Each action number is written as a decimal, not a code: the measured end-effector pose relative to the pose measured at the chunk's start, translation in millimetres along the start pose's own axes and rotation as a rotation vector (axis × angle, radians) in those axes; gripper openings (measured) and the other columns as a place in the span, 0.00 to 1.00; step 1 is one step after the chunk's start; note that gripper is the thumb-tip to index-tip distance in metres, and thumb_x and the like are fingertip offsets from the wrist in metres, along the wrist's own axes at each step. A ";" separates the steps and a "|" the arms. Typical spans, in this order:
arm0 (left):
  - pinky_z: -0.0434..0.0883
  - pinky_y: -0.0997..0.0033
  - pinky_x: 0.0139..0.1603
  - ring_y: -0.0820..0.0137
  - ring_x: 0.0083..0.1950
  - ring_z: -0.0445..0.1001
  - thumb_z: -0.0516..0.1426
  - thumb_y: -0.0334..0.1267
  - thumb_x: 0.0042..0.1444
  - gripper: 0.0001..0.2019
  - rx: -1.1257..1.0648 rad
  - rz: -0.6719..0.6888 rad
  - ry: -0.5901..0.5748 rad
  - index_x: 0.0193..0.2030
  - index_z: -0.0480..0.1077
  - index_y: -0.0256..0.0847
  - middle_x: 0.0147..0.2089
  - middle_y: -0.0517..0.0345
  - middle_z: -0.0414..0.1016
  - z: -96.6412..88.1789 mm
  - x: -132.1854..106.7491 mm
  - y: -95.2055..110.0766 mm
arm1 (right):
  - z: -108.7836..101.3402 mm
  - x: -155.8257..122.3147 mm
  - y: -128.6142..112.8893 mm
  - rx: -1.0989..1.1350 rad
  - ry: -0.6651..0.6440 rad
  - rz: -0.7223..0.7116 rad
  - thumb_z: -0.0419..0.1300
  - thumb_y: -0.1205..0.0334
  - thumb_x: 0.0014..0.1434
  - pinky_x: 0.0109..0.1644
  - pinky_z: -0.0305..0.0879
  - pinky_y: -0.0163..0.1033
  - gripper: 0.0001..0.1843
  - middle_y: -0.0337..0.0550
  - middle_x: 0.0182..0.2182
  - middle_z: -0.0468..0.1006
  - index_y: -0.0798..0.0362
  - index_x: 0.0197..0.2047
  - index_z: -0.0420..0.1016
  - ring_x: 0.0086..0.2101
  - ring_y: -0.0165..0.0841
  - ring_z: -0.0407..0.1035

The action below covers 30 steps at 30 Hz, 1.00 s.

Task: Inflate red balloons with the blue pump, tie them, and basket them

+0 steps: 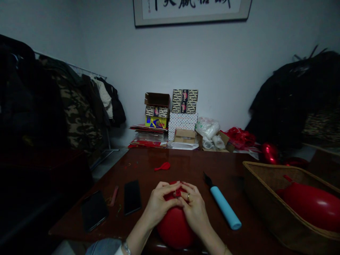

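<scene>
A blown-up red balloon (175, 228) rests at the table's near edge, under and between my hands. My left hand (160, 200) pinches at the balloon's neck, thumb and fingertips pressed together. From the other side my right hand (192, 203), with a ring on one finger, grips the same neck. The fingertips of both hands meet there, and they partly hide the neck. Farther back on the table lies a flat, uninflated red balloon (163, 166). To the right is a light-blue hand pump (225, 208) with a black nozzle.
Two dark phones (132, 197) (94, 210) lie left on the brown table (186, 161), with a small red stick (114, 196) near them. A wicker basket (265, 203) holding an inflated red balloon (312, 203) stands at right. Stacked boxes (183, 122) are by the wall.
</scene>
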<state>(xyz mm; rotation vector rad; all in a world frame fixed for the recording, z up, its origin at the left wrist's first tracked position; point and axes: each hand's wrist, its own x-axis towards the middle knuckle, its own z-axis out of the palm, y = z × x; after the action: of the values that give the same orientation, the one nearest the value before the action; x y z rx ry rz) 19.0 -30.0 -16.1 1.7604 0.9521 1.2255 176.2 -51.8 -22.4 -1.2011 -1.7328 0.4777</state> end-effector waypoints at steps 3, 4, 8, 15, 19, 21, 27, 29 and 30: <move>0.66 0.59 0.54 0.63 0.48 0.69 0.67 0.39 0.42 0.12 0.025 0.034 0.018 0.37 0.79 0.46 0.45 0.51 0.76 3.7 1.1 0.4 | 0.9 0.0 -2.0 -0.006 -0.009 -0.016 0.56 0.62 0.57 0.58 0.55 0.53 0.12 0.39 0.50 0.74 0.40 0.40 0.79 0.54 0.40 0.59; 0.67 0.59 0.52 0.64 0.47 0.70 0.66 0.39 0.44 0.08 0.005 0.039 0.048 0.33 0.79 0.44 0.43 0.51 0.75 5.4 1.1 -0.4 | 0.0 0.1 -1.3 0.004 -0.022 -0.021 0.55 0.61 0.58 0.58 0.55 0.53 0.12 0.39 0.51 0.74 0.39 0.42 0.78 0.55 0.39 0.59; 0.69 0.64 0.47 0.67 0.41 0.71 0.61 0.40 0.52 0.06 -0.007 0.086 0.137 0.31 0.76 0.41 0.36 0.55 0.71 8.9 -1.6 -3.2 | -8.7 0.5 9.9 0.258 -0.102 0.000 0.56 0.56 0.57 0.62 0.50 0.55 0.14 0.42 0.53 0.72 0.42 0.46 0.76 0.58 0.41 0.56; 0.65 0.64 0.48 0.66 0.43 0.66 0.53 0.40 0.60 0.12 0.194 0.205 -0.094 0.48 0.75 0.49 0.37 0.54 0.73 5.5 -2.6 5.7 | -25.3 9.2 14.0 0.357 -0.171 -0.004 0.57 0.56 0.58 0.61 0.52 0.51 0.22 0.46 0.55 0.70 0.45 0.56 0.68 0.55 0.37 0.61; 0.63 0.61 0.51 0.65 0.46 0.64 0.50 0.40 0.62 0.16 0.239 0.257 -0.234 0.56 0.69 0.55 0.43 0.54 0.75 3.8 -1.4 9.4 | -27.8 19.1 5.5 0.334 -0.231 -0.066 0.59 0.56 0.56 0.59 0.55 0.49 0.13 0.44 0.47 0.76 0.45 0.44 0.77 0.53 0.38 0.63; 0.63 0.62 0.50 0.66 0.45 0.64 0.49 0.40 0.63 0.17 0.248 0.255 -0.252 0.57 0.67 0.56 0.40 0.55 0.74 2.0 -1.2 8.4 | -26.6 20.9 4.4 0.330 -0.221 -0.075 0.58 0.57 0.56 0.59 0.55 0.48 0.11 0.43 0.44 0.77 0.45 0.42 0.78 0.53 0.37 0.63; 0.65 0.65 0.46 0.67 0.41 0.66 0.48 0.35 0.63 0.15 0.213 0.222 -0.159 0.42 0.77 0.48 0.34 0.56 0.69 -1.5 -1.0 2.1 | -27.0 14.4 7.7 0.313 -0.180 -0.033 0.55 0.56 0.59 0.56 0.57 0.47 0.09 0.46 0.46 0.74 0.49 0.32 0.73 0.49 0.36 0.65; 0.65 0.66 0.45 0.67 0.41 0.67 0.49 0.33 0.61 0.14 0.195 0.188 -0.058 0.34 0.76 0.44 0.35 0.55 0.69 1.4 -1.5 1.1 | -31.2 11.7 5.5 0.305 -0.193 -0.018 0.56 0.56 0.58 0.55 0.58 0.47 0.09 0.46 0.47 0.72 0.50 0.30 0.71 0.49 0.36 0.65; 0.65 0.66 0.45 0.67 0.41 0.68 0.49 0.31 0.60 0.14 0.195 0.174 0.002 0.33 0.75 0.42 0.35 0.55 0.70 3.8 -2.0 0.6 | -33.5 10.5 3.3 0.297 -0.207 -0.017 0.56 0.57 0.58 0.55 0.58 0.47 0.09 0.46 0.47 0.72 0.50 0.29 0.71 0.49 0.36 0.64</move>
<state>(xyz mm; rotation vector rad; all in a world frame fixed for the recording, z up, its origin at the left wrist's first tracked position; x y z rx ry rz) 22.2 -32.7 -17.2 2.0310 0.9637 1.2779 205.8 -47.4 -3.8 -0.9502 -1.7680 0.8424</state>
